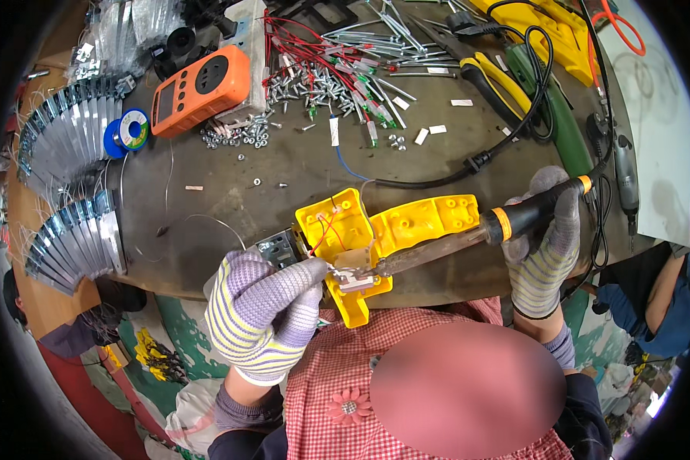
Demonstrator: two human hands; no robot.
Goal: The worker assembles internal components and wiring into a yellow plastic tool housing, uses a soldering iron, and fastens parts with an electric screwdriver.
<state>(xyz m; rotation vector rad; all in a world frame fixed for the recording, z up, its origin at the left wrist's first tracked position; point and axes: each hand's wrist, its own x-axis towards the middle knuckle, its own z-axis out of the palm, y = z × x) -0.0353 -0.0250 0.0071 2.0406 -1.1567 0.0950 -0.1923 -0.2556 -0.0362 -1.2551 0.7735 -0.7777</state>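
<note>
In the head view, the right hand (546, 249), right of centre, has its fingers wrapped around the soldering iron (437, 249). The left hand (264, 307) draws its fingers together beside the tip; what they pinch is too hidden to tell. The open yellow casing (314, 218) sits at lower centre, by the table (207, 172) edge. If the iron is hot, a slip could burn those fingers or scorch the red wires (326, 232); its shaft, crossing close by the second yellow shell (425, 222), could melt plastic.
</note>
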